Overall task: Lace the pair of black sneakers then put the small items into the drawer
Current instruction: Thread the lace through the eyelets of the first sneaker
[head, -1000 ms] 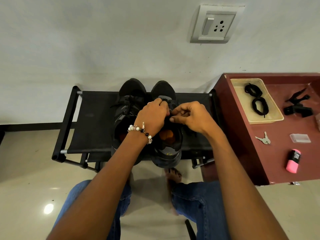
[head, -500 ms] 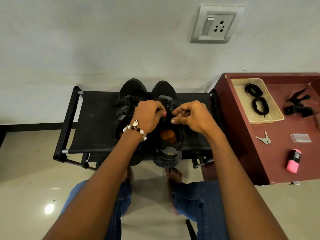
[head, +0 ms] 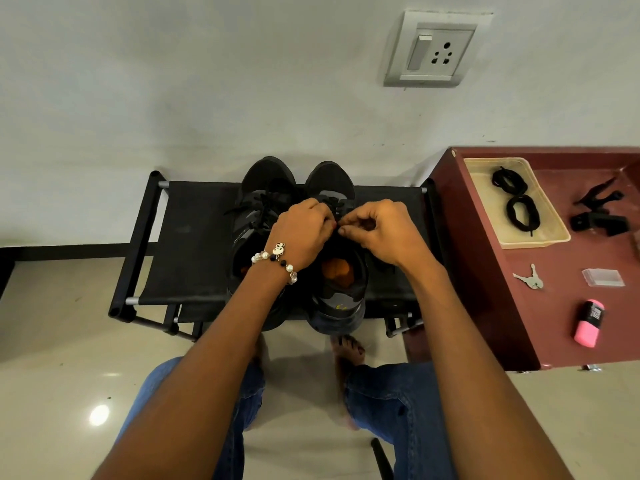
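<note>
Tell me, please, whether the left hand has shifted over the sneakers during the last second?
Yes. The left hand has drawn slightly back from the wall toward the right sneaker's orange-lined opening, and its fingers still meet the right hand over the lace.

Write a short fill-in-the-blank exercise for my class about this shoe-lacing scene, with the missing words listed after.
1. Both hands work at the laces of the ____ black sneaker on the black fabric rack.
2. The beaded bracelet sits on the ____ wrist.
3. The coiled black laces lie in a beige ____.
4. The metal keys lie on the ____ cabinet top.

Missing words: right; left; tray; maroon
</note>
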Motion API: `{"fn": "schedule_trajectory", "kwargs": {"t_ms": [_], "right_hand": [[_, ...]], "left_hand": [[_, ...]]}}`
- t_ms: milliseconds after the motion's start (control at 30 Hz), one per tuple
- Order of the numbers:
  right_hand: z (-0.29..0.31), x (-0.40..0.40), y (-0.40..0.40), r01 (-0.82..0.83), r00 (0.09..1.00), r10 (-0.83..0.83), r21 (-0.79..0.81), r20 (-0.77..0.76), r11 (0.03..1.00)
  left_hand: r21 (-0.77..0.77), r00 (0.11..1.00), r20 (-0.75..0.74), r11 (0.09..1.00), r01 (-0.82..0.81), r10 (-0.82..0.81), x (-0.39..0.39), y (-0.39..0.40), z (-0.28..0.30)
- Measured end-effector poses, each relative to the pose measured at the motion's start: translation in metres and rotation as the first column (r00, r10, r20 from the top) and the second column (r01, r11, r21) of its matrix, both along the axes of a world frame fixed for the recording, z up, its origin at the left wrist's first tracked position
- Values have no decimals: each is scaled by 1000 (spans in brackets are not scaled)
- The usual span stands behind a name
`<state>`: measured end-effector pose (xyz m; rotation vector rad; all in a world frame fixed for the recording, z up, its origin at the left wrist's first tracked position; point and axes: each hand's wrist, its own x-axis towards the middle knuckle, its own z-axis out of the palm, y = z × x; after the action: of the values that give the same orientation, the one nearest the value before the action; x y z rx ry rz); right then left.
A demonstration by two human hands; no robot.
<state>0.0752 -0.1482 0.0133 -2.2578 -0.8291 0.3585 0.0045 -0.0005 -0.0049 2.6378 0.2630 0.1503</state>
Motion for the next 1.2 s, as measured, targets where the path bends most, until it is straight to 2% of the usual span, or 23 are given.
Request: {"fn": "schedule_trajectory", "kwargs": {"t_ms": [167,400,633,733,800,833,900,967,1000,1067,1133,1200], "right_hand": [[-4,2,7,25,998,-27,-36,-55,999],[-6,-1,8,61,997,-61,-10,-55,998],[-6,0,8,22,996,-11,-115,92,993],[-5,-1,9,30,989,-10,-135,149,990],[-8,-2,7,63,988,-49,-95,144,994],[-11,-2,6,101,991,-96,-49,90,994],[-14,-3,3,228,958,-215,50,-191,972],[-15,-6,5,379,812,-260,134,-523,916],[-14,-7,6,428,740,-246,156,-627,890],[-12,-7,7,467,649,-185,194,-738,863],[-10,-6,6,467,609,-117,234,-785,853],[-4,-6,3,397,635,-66,252,-770,883]], "left_hand": [[-65,997,-54,996,-54,51,2,0,1],[-166,965,-163,958,-233,206,4,-4,2],[-208,997,-3,975,-74,75,-2,3,8],[-144,994,34,985,-97,103,-1,-1,9],[-63,993,4,991,-119,120,0,-7,9],[-46,990,-21,990,-137,136,0,-8,9],[-99,979,-79,976,-194,187,1,-7,8],[-217,959,-151,938,-268,239,1,-4,8],[-290,948,-195,908,-302,253,1,-4,7],[-476,936,-251,810,-341,246,2,-3,4],[-596,944,-256,736,-322,207,0,-4,6],[-585,968,-212,776,-237,136,-1,-1,8]]}}
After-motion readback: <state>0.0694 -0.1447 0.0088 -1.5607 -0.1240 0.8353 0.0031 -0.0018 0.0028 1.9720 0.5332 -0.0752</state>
